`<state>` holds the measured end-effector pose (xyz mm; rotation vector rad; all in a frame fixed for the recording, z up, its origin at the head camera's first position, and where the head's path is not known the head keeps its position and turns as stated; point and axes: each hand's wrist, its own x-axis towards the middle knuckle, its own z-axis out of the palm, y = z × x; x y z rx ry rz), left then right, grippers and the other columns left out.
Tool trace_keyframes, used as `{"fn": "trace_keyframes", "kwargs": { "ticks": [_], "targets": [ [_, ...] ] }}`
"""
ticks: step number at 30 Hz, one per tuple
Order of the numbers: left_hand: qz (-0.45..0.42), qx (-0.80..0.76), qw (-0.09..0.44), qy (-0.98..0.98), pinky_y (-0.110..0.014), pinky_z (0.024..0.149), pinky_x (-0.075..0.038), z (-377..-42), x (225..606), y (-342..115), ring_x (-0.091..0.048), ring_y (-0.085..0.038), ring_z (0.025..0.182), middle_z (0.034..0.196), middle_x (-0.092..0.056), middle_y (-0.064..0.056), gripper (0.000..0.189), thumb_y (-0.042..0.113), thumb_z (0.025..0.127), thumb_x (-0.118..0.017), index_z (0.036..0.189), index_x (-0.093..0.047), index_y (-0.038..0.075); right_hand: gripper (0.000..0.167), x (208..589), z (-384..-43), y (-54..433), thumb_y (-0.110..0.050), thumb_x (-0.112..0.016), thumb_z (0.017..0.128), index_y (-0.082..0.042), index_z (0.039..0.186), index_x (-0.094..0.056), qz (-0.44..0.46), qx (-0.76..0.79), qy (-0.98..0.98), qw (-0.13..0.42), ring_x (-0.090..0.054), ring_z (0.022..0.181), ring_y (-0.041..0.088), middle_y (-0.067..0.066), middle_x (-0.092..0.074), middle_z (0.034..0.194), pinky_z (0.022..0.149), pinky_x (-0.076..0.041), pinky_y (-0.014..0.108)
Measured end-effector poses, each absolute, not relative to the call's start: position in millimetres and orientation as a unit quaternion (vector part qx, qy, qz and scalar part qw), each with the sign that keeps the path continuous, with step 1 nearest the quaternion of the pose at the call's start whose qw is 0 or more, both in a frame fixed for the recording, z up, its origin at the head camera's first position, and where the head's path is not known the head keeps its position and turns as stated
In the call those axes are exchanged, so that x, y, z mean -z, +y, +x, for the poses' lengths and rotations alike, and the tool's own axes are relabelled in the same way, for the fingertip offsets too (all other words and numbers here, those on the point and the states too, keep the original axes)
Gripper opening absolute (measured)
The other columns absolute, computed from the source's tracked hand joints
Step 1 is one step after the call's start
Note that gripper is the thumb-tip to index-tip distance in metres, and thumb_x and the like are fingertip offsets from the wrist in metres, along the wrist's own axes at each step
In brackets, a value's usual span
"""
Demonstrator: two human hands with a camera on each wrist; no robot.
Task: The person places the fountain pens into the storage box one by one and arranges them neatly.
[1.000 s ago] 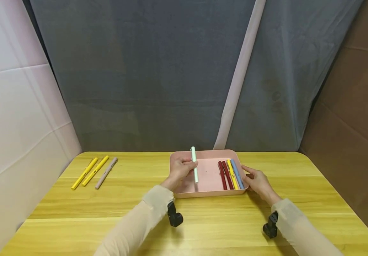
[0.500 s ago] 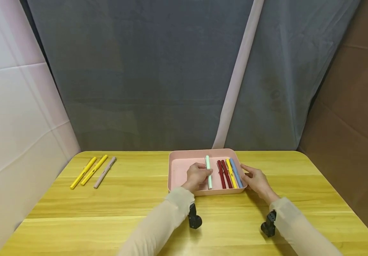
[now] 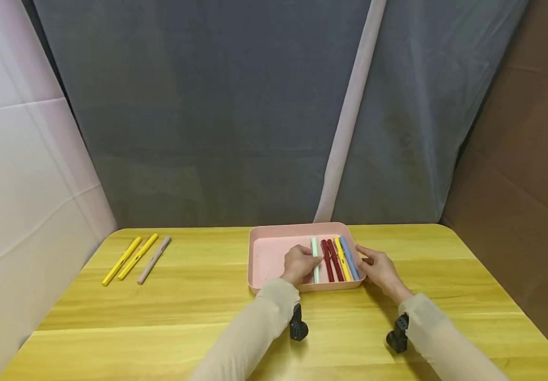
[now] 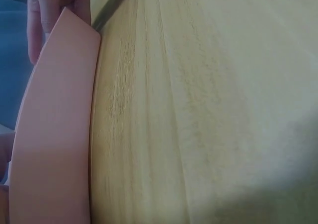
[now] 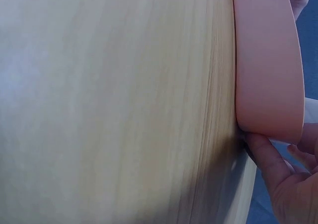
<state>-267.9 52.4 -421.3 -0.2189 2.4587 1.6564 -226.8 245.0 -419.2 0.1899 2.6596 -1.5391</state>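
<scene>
Evidently partway: left hand [image 3: 299,263] pinched mint pen [image 3: 314,247] in pink tray [image 3: 268,255] beside four pens [image 3: 335,260]; right hand [image 3: 380,269] touched tray; three more pens [image 3: 137,257] lay outside.

Mint pen [image 3: 314,247] smooth plastic; pink tray [image 3: 269,256] matt plastic; tabletop [image 3: 159,317] wood-grained.

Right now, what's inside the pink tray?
A mint pen, two dark red pens, a yellow pen and a blue pen. The left hand covers the mint pen's middle and part of the pink tray; what's under that hand can't be seen.
</scene>
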Motion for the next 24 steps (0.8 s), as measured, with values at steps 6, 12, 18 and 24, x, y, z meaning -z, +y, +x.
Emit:
{"fn": "trace_keyframes", "kwargs": {
  "ticks": [6,12,18,24],
  "targets": [
    [-0.061,-0.508,0.066,0.857,-0.019,0.048,-0.045,-266.6,420.1,58.4,-0.055,-0.012,0.062,0.080,-0.059,-0.008,0.024,0.014,0.079,-0.075,0.094,-0.061,0.001,0.050,422.9,-227.3,245.7,-0.003,-0.048,0.096,-0.004,0.144,-0.035,0.062,0.504,0.861,0.033,-0.054,0.113,0.035,0.030,-0.045,0.135,0.074,-0.054,0.032],
    [-0.054,-0.470,0.059,0.879,-0.020,0.050,-0.045,-267.7,419.1,61.5,-0.054,-0.013,0.065,0.079,-0.058,-0.007,0.023,0.017,0.079,-0.076,0.089,-0.061,0.003,0.049,423.2,-227.8,246.2,-0.004,-0.049,0.096,-0.004,0.144,-0.036,0.063,0.501,0.862,0.032,-0.054,0.113,0.035,0.030,-0.045,0.135,0.075,-0.054,0.032],
    [-0.048,-0.451,0.053,0.890,-0.021,0.053,-0.045,-267.9,420.4,60.9,-0.055,-0.014,0.068,0.078,-0.060,-0.006,0.022,0.018,0.077,-0.077,0.086,-0.063,0.004,0.049,422.4,-227.5,245.5,-0.003,-0.048,0.096,-0.004,0.144,-0.036,0.062,0.503,0.861,0.032,-0.055,0.111,0.033,0.030,-0.046,0.135,0.071,-0.054,0.029],
    [-0.030,-0.424,0.048,0.904,-0.022,0.055,-0.043,-269.8,423.6,60.8,-0.055,-0.013,0.067,0.077,-0.063,-0.004,0.023,0.022,0.077,-0.077,0.087,-0.066,0.005,0.049,422.2,-227.4,245.8,-0.003,-0.048,0.096,-0.005,0.144,-0.036,0.065,0.501,0.862,0.030,-0.054,0.112,0.033,0.030,-0.045,0.135,0.071,-0.053,0.029]
  ]
}}
